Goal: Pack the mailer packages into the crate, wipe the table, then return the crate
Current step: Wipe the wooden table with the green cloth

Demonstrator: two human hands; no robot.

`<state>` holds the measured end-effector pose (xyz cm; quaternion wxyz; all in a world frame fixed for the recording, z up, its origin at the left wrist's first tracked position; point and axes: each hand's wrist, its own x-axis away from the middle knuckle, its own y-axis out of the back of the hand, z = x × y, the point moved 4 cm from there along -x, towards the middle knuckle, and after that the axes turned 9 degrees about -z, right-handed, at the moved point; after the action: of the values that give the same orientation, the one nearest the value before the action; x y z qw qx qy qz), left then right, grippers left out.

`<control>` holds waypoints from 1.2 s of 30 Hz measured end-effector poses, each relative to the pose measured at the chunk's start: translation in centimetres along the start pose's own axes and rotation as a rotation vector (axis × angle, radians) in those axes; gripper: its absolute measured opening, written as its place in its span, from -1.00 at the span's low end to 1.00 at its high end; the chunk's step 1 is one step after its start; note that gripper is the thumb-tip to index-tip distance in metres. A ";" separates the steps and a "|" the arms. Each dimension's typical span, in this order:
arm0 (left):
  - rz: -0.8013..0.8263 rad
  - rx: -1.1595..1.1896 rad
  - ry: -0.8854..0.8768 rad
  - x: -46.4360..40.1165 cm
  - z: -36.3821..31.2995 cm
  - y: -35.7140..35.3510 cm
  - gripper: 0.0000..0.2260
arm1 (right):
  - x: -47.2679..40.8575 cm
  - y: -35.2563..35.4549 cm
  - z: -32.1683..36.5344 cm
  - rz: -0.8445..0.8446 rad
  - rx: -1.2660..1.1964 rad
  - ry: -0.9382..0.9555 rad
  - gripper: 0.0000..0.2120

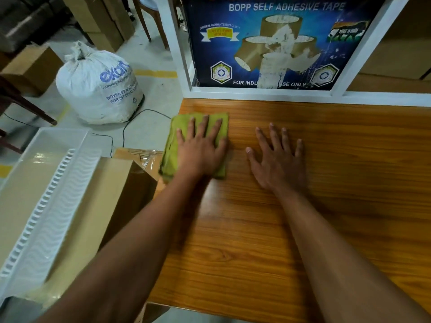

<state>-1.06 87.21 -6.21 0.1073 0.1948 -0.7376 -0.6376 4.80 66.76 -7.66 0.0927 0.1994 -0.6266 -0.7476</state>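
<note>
Head view
Left hand point(200, 150): lies flat, palm down, on the green cloth; fingers point(204, 123) straight and spread, pressing the cloth to the bench.
Right hand point(278, 159): lies flat, palm down, on bare wood just right of the cloth; fingers straight and fanned, holding nothing.
Green cloth point(173, 145): folded, under the left hand, at the bench's left edge near the far corner; its left side overhangs the edge slightly.
Bench point(349, 171): orange-brown wood grain, running under both hands and forearms and away to the right of the right fingers.
Crate point(60, 194): white plastic with a ribbed wall, well to the left of the left fingers and lower than the bench; it sits on cardboard.
Mailer packages point(25, 183): tan surface visible inside the crate; I cannot tell how many.
Cardboard box point(121, 183): brown, between the crate and the bench edge, left of the left forearm.
White sack point(98, 87): woven, tied at the top, blue lettering, on the floor beyond and left of the left fingers.
Tape carton point(275, 43): blue, printed "BOPP SELF ADHESIVE TAPE", straight beyond both sets of fingers, inside the white frame.
White frame point(256, 93): borders the bench's far edge.
Black cable point(130, 122): on the floor beside the sack.
</note>
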 end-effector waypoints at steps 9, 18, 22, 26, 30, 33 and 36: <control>-0.007 0.000 -0.008 5.8 1.1 0.7 -0.42 | -0.2 0.2 -0.1 0.016 -0.008 -0.007 -0.29; 0.039 -0.002 -0.016 -4.5 1.2 0.1 -0.39 | 0.1 0.1 -0.1 0.012 0.006 0.000 -0.31; 0.032 -0.016 -0.012 -1.0 1.4 0.3 -0.40 | 0.3 0.8 0.2 0.051 -0.013 -0.002 -0.31; 0.008 0.017 -0.019 14.0 1.4 2.1 -0.42 | 1.8 1.6 0.6 0.072 -0.015 0.006 -0.29; 0.047 0.005 -0.028 18.3 1.9 2.4 -0.43 | 6.0 1.8 2.8 0.121 -0.009 0.021 -0.31; 0.003 0.018 -0.045 11.2 1.8 1.7 -0.42 | 7.6 1.5 3.9 0.102 -0.002 0.007 -0.31; 0.038 0.013 -0.036 3.5 1.5 1.1 -0.38 | 7.8 1.5 3.8 0.099 0.012 0.008 -0.31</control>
<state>-5.00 87.22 -5.72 0.1046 0.1700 -0.7471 -0.6341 -3.94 66.86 -7.10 0.1309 0.1718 -0.6399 -0.7375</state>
